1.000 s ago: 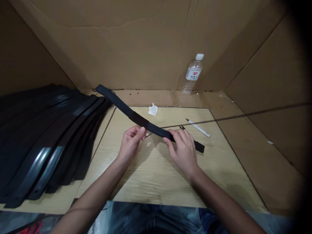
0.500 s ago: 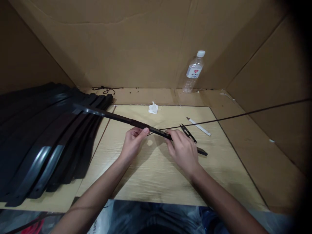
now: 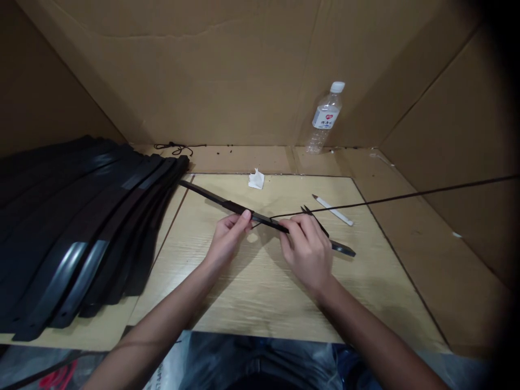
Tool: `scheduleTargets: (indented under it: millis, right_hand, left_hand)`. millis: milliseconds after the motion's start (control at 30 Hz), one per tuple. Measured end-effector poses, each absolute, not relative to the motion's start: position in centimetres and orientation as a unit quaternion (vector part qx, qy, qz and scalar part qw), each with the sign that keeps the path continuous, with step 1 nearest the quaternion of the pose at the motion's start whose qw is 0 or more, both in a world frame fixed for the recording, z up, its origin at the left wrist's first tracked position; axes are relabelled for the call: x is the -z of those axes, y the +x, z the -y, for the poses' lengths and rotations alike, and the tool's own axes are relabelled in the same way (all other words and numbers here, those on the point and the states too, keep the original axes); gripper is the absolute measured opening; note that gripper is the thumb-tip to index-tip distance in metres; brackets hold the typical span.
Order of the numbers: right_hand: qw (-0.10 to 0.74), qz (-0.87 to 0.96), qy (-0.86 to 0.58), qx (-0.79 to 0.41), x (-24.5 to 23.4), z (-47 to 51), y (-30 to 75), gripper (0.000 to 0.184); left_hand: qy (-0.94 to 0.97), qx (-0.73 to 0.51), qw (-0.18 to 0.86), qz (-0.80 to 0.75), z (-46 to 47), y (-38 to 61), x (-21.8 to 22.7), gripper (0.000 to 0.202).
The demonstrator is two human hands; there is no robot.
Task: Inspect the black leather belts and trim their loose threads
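Since a second ago the black strip has turned from flat-on to edge-on and dropped lower, its far end now at ten o'clock near the stack of strips. The left hand pinches it between thumb and fingertips; the right hand is closed round it further along, the near end poking out toward four o'clock. It looks light, thin and springy, likely to bow if held at one end, so a hold near the middle suits it. One thin black cord runs off toward three o'clock. On the counter I count one snips, one white pen, one paper scrap and one bottle.
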State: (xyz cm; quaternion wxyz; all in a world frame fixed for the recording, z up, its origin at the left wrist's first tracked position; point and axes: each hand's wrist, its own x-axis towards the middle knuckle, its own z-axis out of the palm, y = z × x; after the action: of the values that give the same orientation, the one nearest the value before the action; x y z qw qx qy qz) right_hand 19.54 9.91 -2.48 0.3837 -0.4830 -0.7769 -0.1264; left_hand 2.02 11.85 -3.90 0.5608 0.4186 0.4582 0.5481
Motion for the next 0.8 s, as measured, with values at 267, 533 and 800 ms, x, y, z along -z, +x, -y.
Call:
scheduleTargets:
  millis: [267,533,800]
  right_hand:
    - [0.370,0.801,-0.468,0.052,2.5,-10.4,20.1,0.033]
    - [0.394,0.789,-0.464,0.077,2.6,-10.1,19.7,0.023]
    - [0.365,0.787,-0.496,0.032,2.6,-10.3,19.9,0.026]
  left_hand:
    - [0.419,-0.589,0.552,-0.415,-11.8,1.3,2.7,0.038]
    - [0.401,-0.611,0.491,-0.474,-11.7,1.7,2.7,0.041]
    - [0.439,-0.613,0.499,-0.428,-11.7,1.5,2.3,0.027]
